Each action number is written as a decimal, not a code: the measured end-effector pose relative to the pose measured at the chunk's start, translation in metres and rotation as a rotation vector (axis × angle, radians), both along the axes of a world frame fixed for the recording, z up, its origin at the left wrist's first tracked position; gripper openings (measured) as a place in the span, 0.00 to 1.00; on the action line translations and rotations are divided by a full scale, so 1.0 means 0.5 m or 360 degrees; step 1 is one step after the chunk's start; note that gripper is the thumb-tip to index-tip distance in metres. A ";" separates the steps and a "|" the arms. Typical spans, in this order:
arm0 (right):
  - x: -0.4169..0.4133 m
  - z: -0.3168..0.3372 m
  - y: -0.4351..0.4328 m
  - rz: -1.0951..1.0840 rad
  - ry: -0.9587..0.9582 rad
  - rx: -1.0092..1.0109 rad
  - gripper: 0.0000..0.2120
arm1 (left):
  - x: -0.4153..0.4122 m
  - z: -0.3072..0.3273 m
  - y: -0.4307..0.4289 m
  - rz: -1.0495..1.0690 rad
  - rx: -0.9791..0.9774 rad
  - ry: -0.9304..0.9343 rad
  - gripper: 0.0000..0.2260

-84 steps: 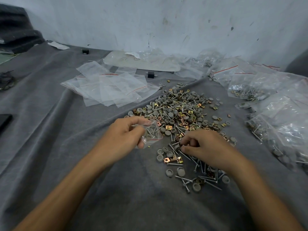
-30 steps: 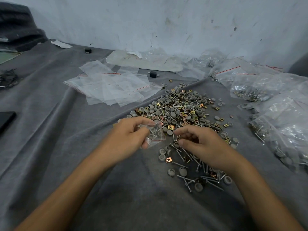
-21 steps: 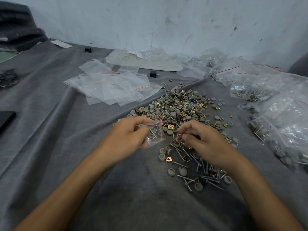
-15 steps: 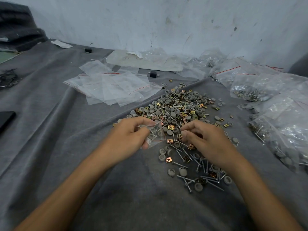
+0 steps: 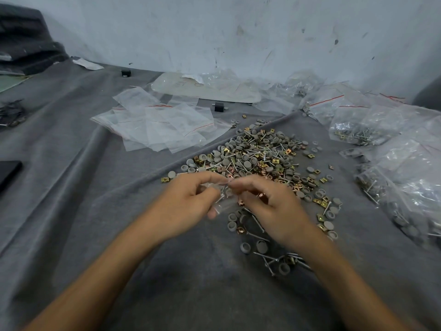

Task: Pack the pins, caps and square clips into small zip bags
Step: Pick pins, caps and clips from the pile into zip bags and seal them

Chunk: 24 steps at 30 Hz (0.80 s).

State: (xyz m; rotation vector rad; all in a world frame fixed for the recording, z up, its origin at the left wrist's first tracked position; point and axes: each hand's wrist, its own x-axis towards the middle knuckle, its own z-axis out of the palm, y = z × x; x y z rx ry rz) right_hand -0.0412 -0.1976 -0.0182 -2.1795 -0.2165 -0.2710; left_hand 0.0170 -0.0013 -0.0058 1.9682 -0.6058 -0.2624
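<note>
Zip-bag [image 5: 225, 203] btwn L hand [image 5: 188, 204], R hand [image 5: 270, 207]

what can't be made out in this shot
Head view only:
- Small zip bag contents: covered by the left hand, blurred.
- Right hand fingertips at the bag mouth: blurred; beyond one copper square clip, its load is hidden.
- Black flat object: cut off by left edge.
- Filled bags: cut off by right edge; parts too small to count.

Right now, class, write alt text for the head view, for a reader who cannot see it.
A left hand holds a small zip bag over grey cloth while the right hand, a copper clip in its curled fingers, meets the bag's mouth. Behind lies a pile of pins, caps and clips, empty bags left, filled bags right.
</note>
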 end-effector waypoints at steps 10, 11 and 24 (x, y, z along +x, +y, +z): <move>0.005 -0.004 0.011 -0.0030 -0.0222 -0.0339 0.17 | -0.001 0.017 0.020 -0.0085 -0.0298 0.0020 0.22; 0.005 0.002 0.011 -0.0053 -0.0258 -0.0239 0.16 | 0.006 0.017 0.025 -0.0007 -0.0285 0.0038 0.29; -0.007 0.035 0.002 -0.0335 -0.0061 0.0800 0.21 | -0.013 0.000 0.005 -0.0353 0.0061 0.0268 0.14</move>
